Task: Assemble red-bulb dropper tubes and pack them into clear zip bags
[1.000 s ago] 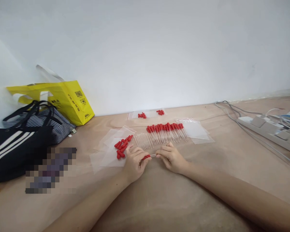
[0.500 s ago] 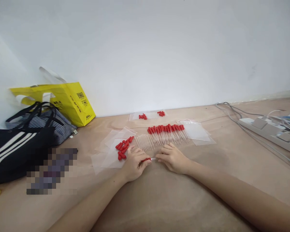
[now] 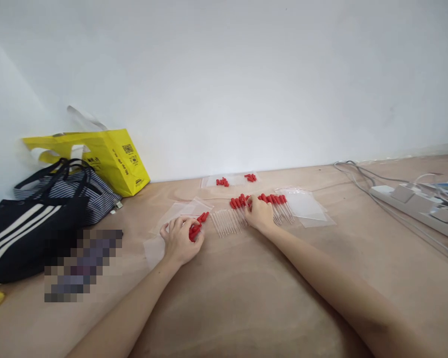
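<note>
My left hand (image 3: 181, 239) is over the loose red rubber bulbs (image 3: 203, 217) on a clear plastic bag (image 3: 154, 250), its fingers curved and apart around some of them. My right hand (image 3: 259, 213) has its fingers pressed together at the row of red-capped droppers (image 3: 278, 199); what the fingertips hold is too small to make out. Between the hands lies a row of clear tubes without caps (image 3: 226, 223). Another clear bag (image 3: 308, 209) lies flat to the right of the droppers.
Farther back, small red bulbs (image 3: 222, 182) lie on clear bags by the wall. On the left are a yellow bag (image 3: 115, 159), a black bag (image 3: 33, 238) and a pixelated item. A white power strip (image 3: 418, 204) with cables is at right.
My hands have moved apart. The left went left to the loose bulbs; the right moved up to the capped row. The red-and-clear piece between them no longer shows there.
</note>
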The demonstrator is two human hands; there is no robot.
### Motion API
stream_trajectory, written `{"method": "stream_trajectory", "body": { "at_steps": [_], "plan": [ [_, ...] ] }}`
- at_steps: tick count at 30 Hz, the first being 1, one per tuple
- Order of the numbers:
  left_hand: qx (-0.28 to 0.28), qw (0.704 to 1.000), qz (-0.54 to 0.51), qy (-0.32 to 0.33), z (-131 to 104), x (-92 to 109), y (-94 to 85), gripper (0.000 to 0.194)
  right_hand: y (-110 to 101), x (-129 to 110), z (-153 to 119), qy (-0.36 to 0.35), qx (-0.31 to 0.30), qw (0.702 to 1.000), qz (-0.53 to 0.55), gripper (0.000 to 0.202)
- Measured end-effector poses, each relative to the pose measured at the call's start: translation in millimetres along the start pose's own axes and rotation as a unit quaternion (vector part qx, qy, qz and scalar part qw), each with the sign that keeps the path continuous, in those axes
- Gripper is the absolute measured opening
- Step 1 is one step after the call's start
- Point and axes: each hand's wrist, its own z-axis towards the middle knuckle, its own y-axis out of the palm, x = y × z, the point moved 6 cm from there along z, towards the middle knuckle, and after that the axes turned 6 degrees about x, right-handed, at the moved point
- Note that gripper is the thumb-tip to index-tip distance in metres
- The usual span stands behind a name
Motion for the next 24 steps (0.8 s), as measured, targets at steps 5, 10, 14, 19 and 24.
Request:
{"method": "stream_trajectory", "body": {
  "at_steps": [5,10,14,19,24],
  "plan": [
    [0.004,0.999,0.032,-0.025,2.8,-3.3,-0.5,0.015,3.9,-1.6,0.0,-0.011,-0.006,1.000,-0.027,0.016],
    [-0.019,0.996,0.049,-0.071,6.8,-11.2,2.5,0.019,1.9,-1.3,-3.6,-0.030,-0.005,0.999,-0.013,0.017],
    [-0.023,0.996,0.045,-0.080,9.0,-14.0,5.7,0.019,-6.3,-11.3,-12.2,-0.074,0.015,0.997,-0.003,0.019],
    [0.043,0.996,0.038,-0.062,9.3,-8.5,-4.6,0.018,-7.0,-29.1,-22.9,-0.113,-0.010,0.993,-0.024,0.021],
    [0.077,0.995,-0.046,0.045,-2.8,22.2,-18.2,0.010,-0.1,-36.2,-23.6,-0.093,-0.063,0.991,-0.068,0.023]
  ]
}}
